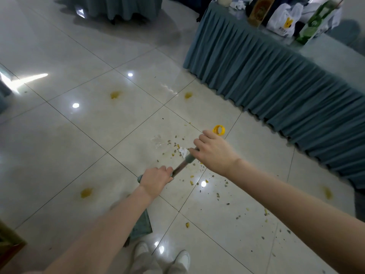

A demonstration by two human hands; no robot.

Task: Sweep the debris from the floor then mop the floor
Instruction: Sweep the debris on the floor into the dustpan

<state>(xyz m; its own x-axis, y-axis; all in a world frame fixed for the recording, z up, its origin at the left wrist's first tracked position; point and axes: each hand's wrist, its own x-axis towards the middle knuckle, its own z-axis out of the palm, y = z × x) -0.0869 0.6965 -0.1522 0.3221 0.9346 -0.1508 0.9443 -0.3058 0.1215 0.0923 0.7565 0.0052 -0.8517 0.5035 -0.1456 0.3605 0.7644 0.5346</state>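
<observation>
Left hand (156, 177), right hand (215, 153) — one handle (182, 166)

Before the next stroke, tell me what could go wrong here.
With the left hand and right hand gripping the handle, I see three risks. The yellow ring could roll under the pleated table skirt. The yellow stains could smear if swept through. The clear fragment, faint on the glossy floor, may be missed.

Glossy cream tiled floor (83, 147), yellow ring (218, 129), teal pleated tablecloth (276, 80)
</observation>
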